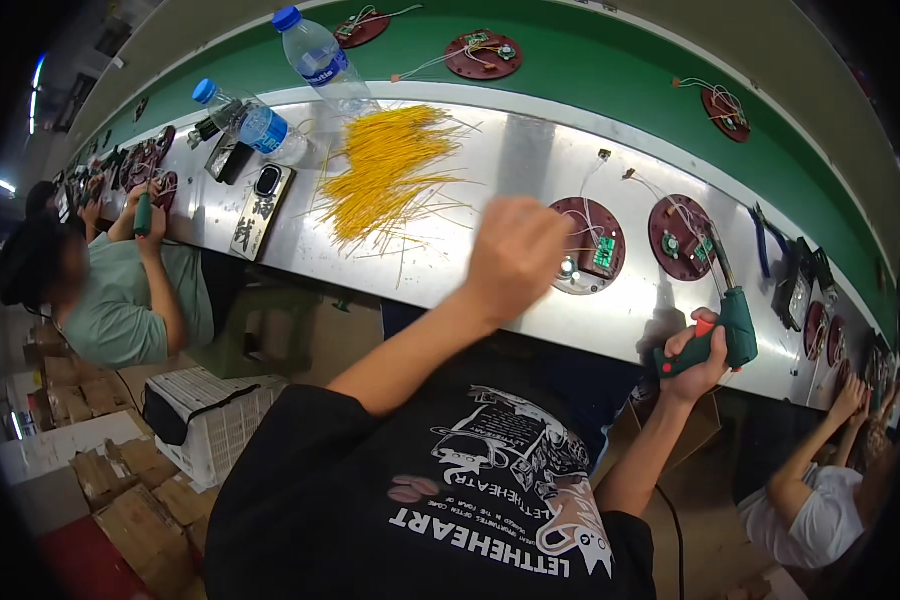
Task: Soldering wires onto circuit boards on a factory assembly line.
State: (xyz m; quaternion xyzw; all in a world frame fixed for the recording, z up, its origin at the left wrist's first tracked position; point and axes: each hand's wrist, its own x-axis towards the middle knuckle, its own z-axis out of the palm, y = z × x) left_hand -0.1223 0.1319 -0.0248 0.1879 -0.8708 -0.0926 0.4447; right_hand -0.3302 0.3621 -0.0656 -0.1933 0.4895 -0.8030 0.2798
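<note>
My left hand is closed, its fingers curled and slightly blurred, beside the left edge of a dark red round disc. What its fingers hold, if anything, is hidden. A small green circuit board and thin pale wires sit on that disc. My right hand is wrapped round the handle of a green soldering gun with a red trigger. The gun's metal tip points up and away, reaching the right edge of a second dark red disc, which also carries a small board and wires.
Left of my left hand lies a pile of yellow wires, with two bottles and a phone beyond it. Pliers lie at the right. More discs rest on the green belt. Co-workers sit on both sides.
</note>
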